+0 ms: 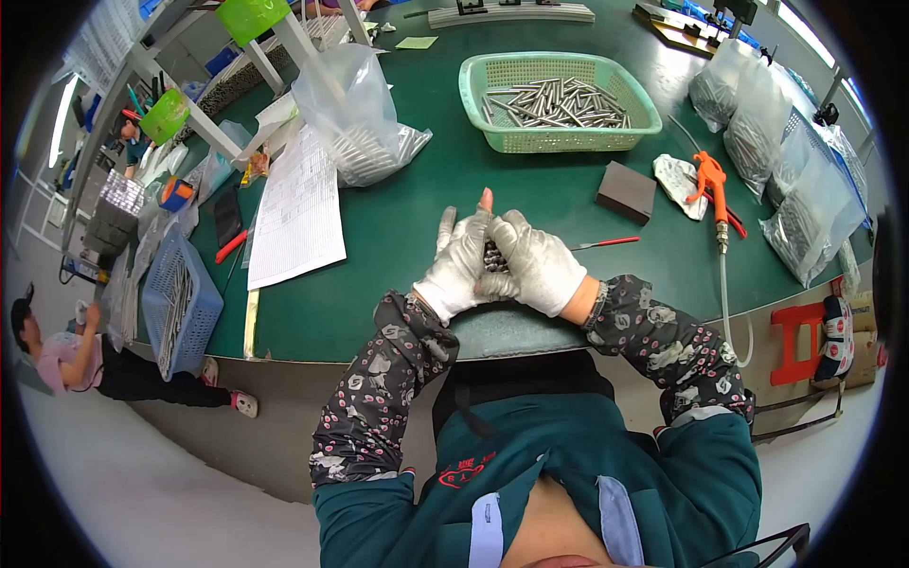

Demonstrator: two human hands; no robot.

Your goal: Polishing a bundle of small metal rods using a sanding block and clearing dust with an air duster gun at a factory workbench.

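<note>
My left hand (453, 270) and my right hand (540, 268), both in whitish work gloves with greyed fingers, meet near the table's front edge. Between them they clasp a bundle of small metal pins (493, 256), whose round ends show in the gap. Most of the bundle is hidden by the gloves. One bare fingertip pokes out of the left glove. Just right of my right hand lies a thin tool with a red handle (615, 241). Beyond the hands, a pale green plastic basket (559, 142) holds many loose metal pins (568, 99).
A dark brown block (626, 192), white rag (678, 186) and orange air gun (710, 185) lie to the right, near bags of parts (805, 227). Leftward are a plastic bag (350, 114), paper sheets (301, 213) and a blue basket (194, 308). A person (80, 350) stands at far left.
</note>
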